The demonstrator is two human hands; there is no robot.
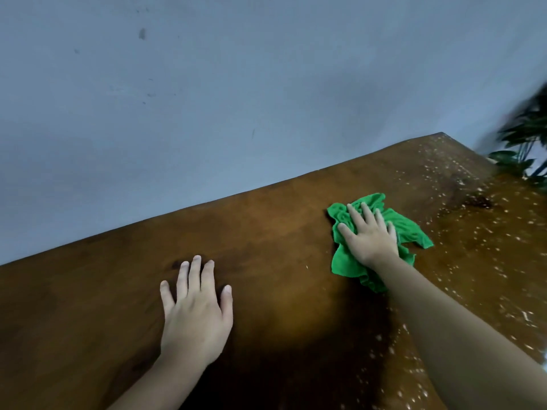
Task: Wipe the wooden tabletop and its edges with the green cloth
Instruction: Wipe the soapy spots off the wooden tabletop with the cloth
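Note:
A brown wooden tabletop fills the lower half of the head view, its far edge running against a wall. A crumpled green cloth lies on it right of centre. My right hand presses flat on the cloth, fingers spread and pointing toward the wall, covering its middle. My left hand rests palm down on the bare wood at lower centre, fingers apart, holding nothing. Pale specks dot the wood to the right of the cloth.
A grey-blue wall stands directly behind the table's far edge. Dark green plant leaves hang over the table's far right corner. The table's right edge shows at the lower right.

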